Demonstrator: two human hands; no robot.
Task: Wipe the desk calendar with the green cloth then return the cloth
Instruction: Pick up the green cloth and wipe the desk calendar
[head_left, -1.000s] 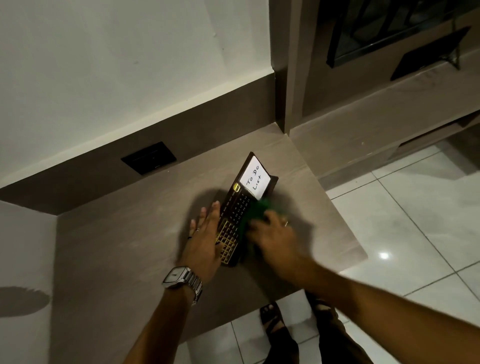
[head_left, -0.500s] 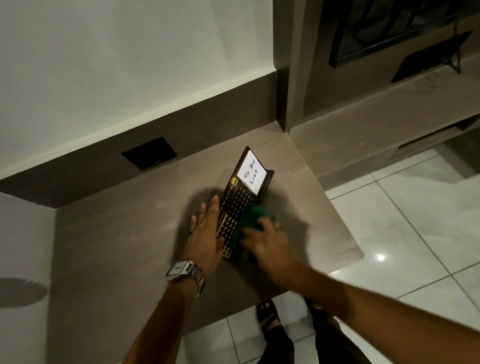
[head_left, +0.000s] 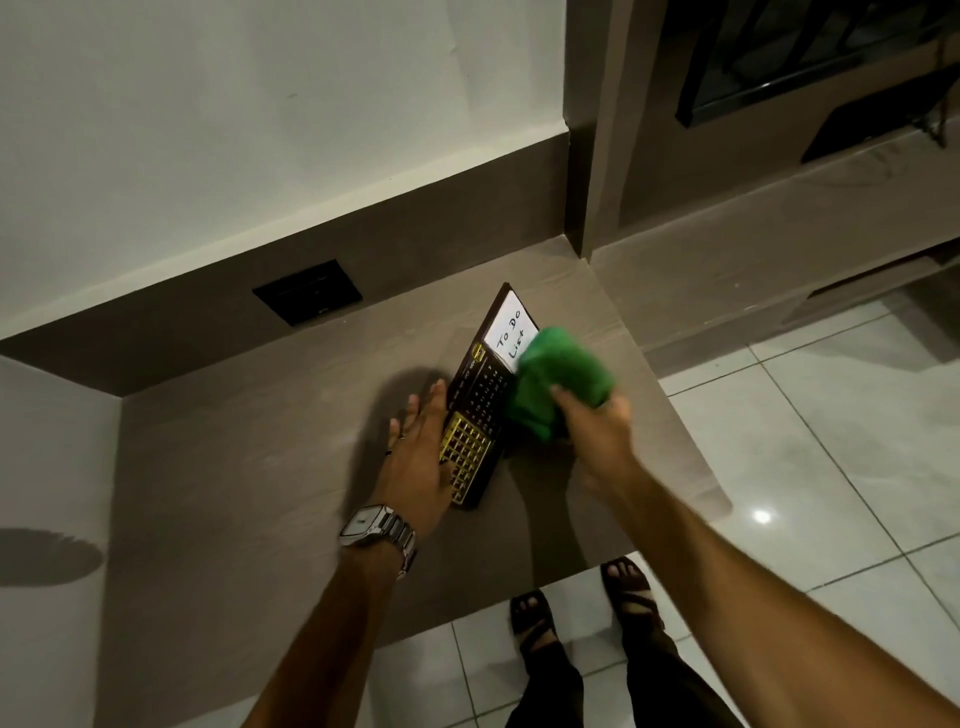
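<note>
Green cloth (head_left: 558, 382) bunched in right hand (head_left: 597, 434), fingers closed on it, against calendar's (head_left: 480, 400) right edge. Left hand (head_left: 418, 457) flat, fingers spread, bracing calendar's left side on desk (head_left: 260, 467).

Desk calendar (head_left: 475, 400): dark brown frame, black date grid, gold-yellow grid at the near end, white panel with black handwriting. Cloth (head_left: 558, 382): plain bright green. Desk (head_left: 249, 467): grey-brown, faint wood grain. Wristwatch (head_left: 376, 527): silver metal band, pale face. Floor (head_left: 831, 441): glossy white tiles, dark grout lines.
</note>
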